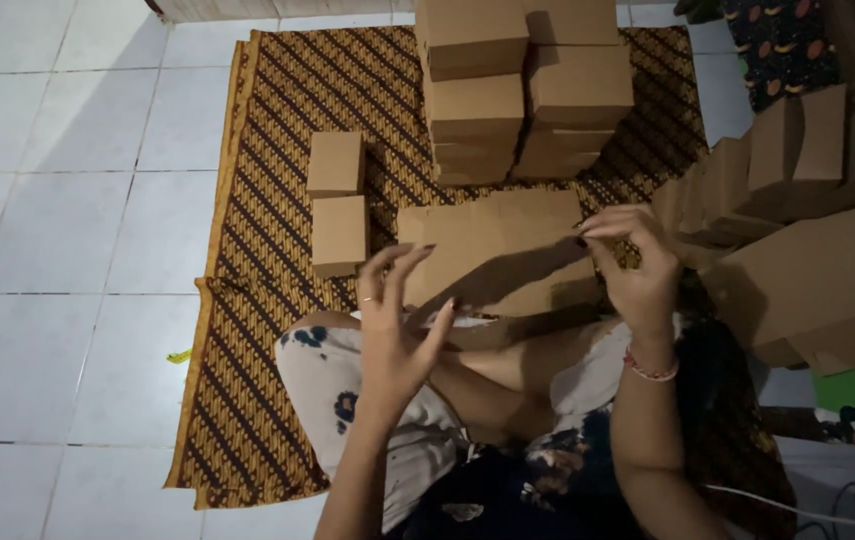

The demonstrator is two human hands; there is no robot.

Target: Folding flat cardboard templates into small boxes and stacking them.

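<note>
I sit on a brown patterned mat [257, 250] with a flat, partly folded brown cardboard box [492, 245] held up in front of me. My left hand [397, 320] presses its fingers against the box's lower left edge, fingers spread, a ring on one finger. My right hand [632, 265] pinches the box's upper right corner; a bead bracelet circles that wrist. The box's lower part lies in shadow over my lap.
Two small closed cardboard boxes [337, 205] lie on the mat to the left. A tall stack of finished boxes [522, 85] stands at the back. Flat cardboard blanks [807, 260] pile up at the right. White floor tiles [57, 200] lie to the left.
</note>
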